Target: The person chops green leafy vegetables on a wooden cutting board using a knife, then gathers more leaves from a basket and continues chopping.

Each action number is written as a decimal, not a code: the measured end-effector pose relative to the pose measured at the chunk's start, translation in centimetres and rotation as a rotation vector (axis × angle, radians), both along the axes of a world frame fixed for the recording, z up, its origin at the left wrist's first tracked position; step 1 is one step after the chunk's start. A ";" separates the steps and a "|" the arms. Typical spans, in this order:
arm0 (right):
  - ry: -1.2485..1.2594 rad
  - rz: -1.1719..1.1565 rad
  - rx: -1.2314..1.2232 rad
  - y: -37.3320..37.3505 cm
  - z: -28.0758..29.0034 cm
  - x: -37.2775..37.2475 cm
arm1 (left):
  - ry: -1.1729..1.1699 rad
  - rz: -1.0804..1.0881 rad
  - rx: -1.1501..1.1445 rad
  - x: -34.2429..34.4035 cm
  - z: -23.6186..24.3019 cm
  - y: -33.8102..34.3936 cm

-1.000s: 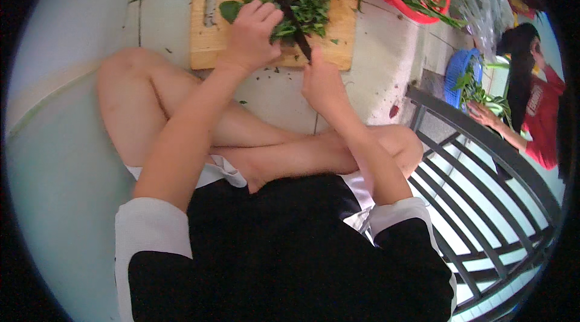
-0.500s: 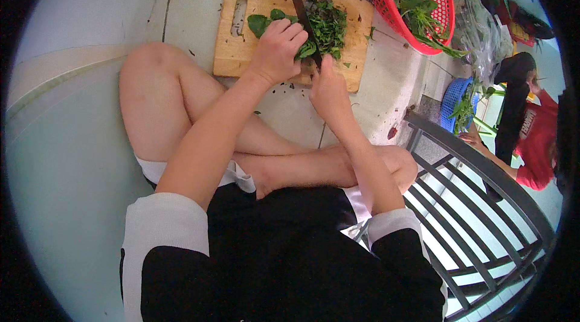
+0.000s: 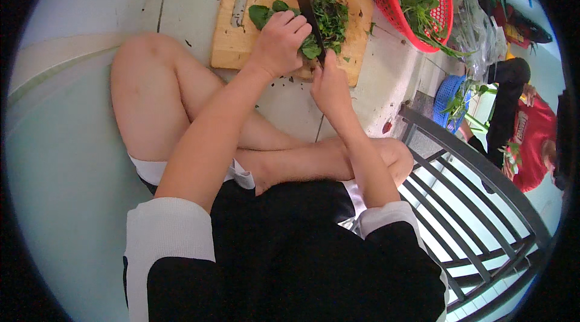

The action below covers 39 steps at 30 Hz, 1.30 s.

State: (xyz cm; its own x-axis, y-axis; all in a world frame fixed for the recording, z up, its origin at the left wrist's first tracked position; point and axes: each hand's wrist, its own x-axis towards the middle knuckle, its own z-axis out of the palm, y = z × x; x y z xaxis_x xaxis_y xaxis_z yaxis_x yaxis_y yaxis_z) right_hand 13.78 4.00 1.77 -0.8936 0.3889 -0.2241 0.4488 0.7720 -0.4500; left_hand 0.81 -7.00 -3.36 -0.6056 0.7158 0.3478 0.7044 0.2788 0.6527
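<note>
A wooden cutting board [image 3: 232, 50] lies on the tiled floor in front of my crossed legs. My left hand [image 3: 281, 43] is closed over a bunch of leafy greens [image 3: 260, 16], pressing them to the board; leaves stick out on its far left side. My right hand [image 3: 331, 83] grips the handle of a dark-bladed knife [image 3: 305, 5]. Its blade points away from me, just right of my left fingers, between the held bunch and a pile of chopped greens [image 3: 331, 20]. Whether the edge touches the board is hidden.
A red basket [image 3: 380, 2] of greens stands right of the board, beside clear plastic bags [image 3: 468, 20]. A dark metal railing [image 3: 483, 150] runs along my right. Beyond it are a blue basket [image 3: 444, 98] and a person in a red shirt [image 3: 534, 147] holding greens.
The view has shifted slightly. My hands keep their grips on the greens and knife, close to the same spot. The person in red has leaned back from the blue basket with greens in hand.
</note>
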 end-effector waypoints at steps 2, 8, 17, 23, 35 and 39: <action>-0.184 -0.142 -0.055 0.1 0.8 1.2 | 0.013 0.003 0.055 0.2 0.3 -0.1; -0.041 -0.094 0.075 0.7 0.1 0.1 | 0.062 0.023 0.079 0.4 0.1 0.7; -0.258 -0.133 0.058 -0.1 1.6 0.7 | 0.068 0.014 0.056 0.2 0.7 0.3; 0.024 -0.023 -0.031 2.6 1.1 2.9 | 0.041 0.014 0.026 0.5 0.5 0.7; 0.099 -0.145 -0.277 0.8 1.6 4.3 | 0.015 0.022 -0.135 0.5 1.7 0.9; 0.053 -0.185 -0.275 0.7 0.8 4.7 | 0.038 -0.052 0.029 0.7 3.1 1.4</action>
State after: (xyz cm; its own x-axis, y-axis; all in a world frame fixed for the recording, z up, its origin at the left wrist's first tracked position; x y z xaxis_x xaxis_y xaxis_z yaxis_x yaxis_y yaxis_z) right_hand 18.46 4.75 2.59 -0.8268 0.4767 -0.2985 0.5405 0.5264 -0.6563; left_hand 1.48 -5.64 -0.26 -0.5538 0.7354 0.3906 0.7419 0.2227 0.6325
